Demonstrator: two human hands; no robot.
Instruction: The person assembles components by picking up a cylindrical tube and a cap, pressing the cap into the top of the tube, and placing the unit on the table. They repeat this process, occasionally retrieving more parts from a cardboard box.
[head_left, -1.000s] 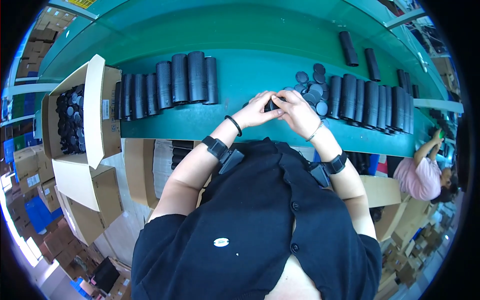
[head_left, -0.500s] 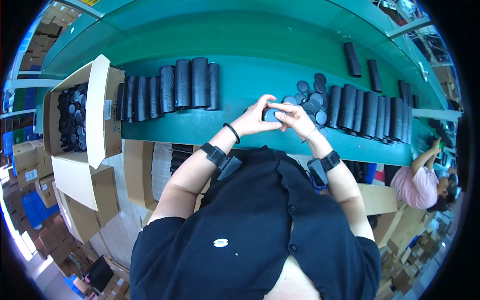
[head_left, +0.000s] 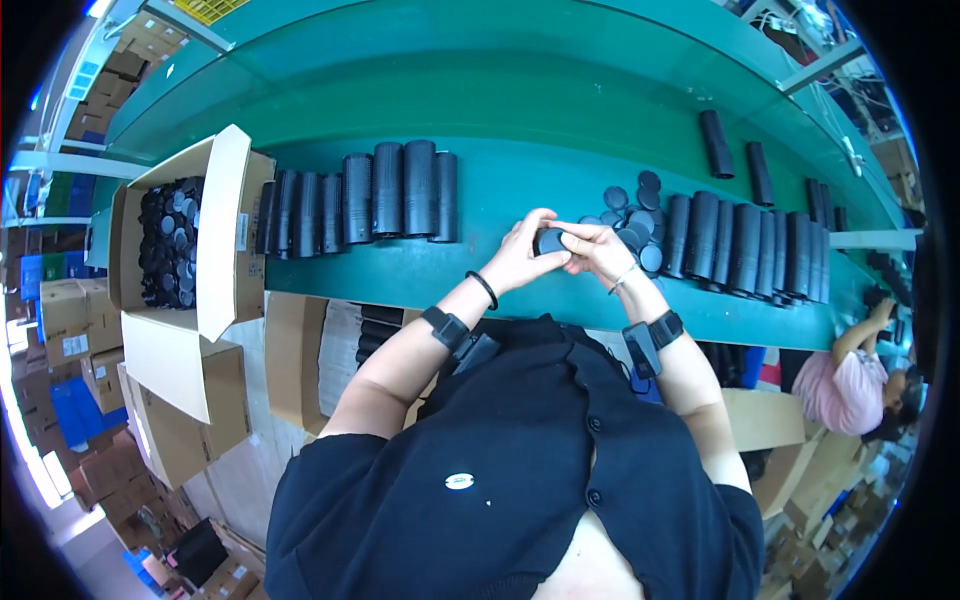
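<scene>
Both my hands meet over the front part of the green bench. Between them is a black round cap (head_left: pixel 549 241), its flat face turned up toward me. My left hand (head_left: pixel 517 259) curls its fingers and thumb around the cap's side. Against its right edge press the thumb and fingers of my right hand (head_left: pixel 601 252). Whether the cap sits on a tube is hidden by my hands. Just beyond my right hand lies a loose heap of dark round caps (head_left: pixel 636 222). A row of black ribbed tubes (head_left: pixel 743 247) stretches right from that heap.
More black tubes (head_left: pixel 388 190) line up at the left, beside an open cardboard box (head_left: pixel 222 235) full of round caps. Two single tubes (head_left: pixel 716 145) lie farther back on the green bench (head_left: pixel 500 180). A co-worker in pink (head_left: pixel 845 390) is at the far right.
The whole view has shifted slightly, so the bench appears lower and farther right. My hands stay closed around the cap, its face now tilted a little differently.
</scene>
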